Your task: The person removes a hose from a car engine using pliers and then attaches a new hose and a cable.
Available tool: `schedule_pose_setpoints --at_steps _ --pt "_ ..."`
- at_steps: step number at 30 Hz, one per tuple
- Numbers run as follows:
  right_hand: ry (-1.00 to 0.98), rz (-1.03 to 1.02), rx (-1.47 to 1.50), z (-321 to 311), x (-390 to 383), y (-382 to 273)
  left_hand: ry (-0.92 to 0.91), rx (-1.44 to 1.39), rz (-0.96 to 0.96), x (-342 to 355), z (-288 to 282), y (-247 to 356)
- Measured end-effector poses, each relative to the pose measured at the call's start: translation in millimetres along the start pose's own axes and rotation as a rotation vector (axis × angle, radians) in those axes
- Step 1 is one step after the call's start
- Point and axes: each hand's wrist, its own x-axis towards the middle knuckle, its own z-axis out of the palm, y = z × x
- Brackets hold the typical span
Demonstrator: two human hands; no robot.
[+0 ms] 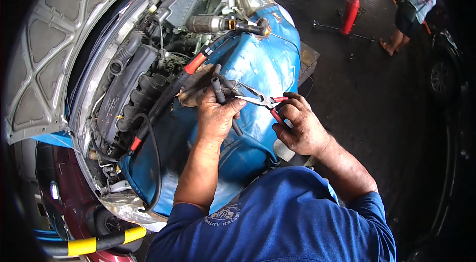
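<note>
My left hand (214, 122) is closed around a dark branched rubber hose (218, 89), whose short ends stick out above and below the fingers. In my right hand (303, 129) are long-nose pliers (268, 102) with red handles. The handles are spread and the jaws stand apart, their tips pointing left at the hose, close to my left fingers. Whether the tips touch the hose I cannot tell. Both hands are above a worn blue fender cover (277, 63) draped over the car's front.
Left is the open engine bay (129, 83) under a raised hood (54, 29). A long black bar with red ends (196, 63) and a grey-black tool (210, 24) lie across its edge. Far right are a red cylinder (350, 14) and another person (417, 1). A yellow-black bar (99, 243) is lower left.
</note>
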Motion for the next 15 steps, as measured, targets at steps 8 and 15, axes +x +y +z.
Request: schedule_pose_setpoints --at_steps 8,15 --pt "0.085 0.029 -0.02 -17 -16 6 -0.117 -0.017 -0.066 4 27 -7" --pt "0.139 0.096 0.058 -27 -28 16 -0.073 -0.23 -0.07 3 64 -17"
